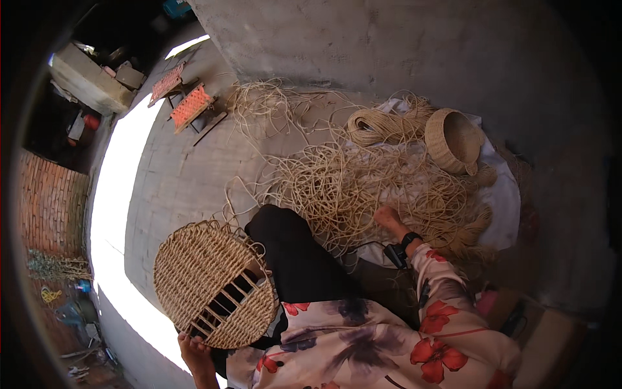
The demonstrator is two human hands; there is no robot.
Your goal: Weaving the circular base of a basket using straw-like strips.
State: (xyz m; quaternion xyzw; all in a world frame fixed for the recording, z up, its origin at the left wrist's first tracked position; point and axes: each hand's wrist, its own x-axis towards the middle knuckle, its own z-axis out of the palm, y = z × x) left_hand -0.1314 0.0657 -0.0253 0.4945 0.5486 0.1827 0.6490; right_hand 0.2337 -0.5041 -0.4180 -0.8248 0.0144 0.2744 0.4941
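A round panel woven from tan cord [201,269] rests tilted against my lap, with a band of bare crosswise bars across its lower part. My left hand [195,345] grips its lower left rim, fingers curled on the edge. Out to the right, my right hand [391,219] is at the near side of a big tangle of loose tan cord [337,185]. Its fingers look closed, but what they may hold is hidden. A dark watch is on that wrist, and a black object [395,255] of unclear kind lies beside it.
Behind the tangle are a coiled bundle of cord [382,124] and a woven basket [447,144] tipped on its side, on a white cloth [502,194]. A concrete wall [414,52] stands behind. Two small red-seated stools [190,107] stand far left, near a bright sunlit strip.
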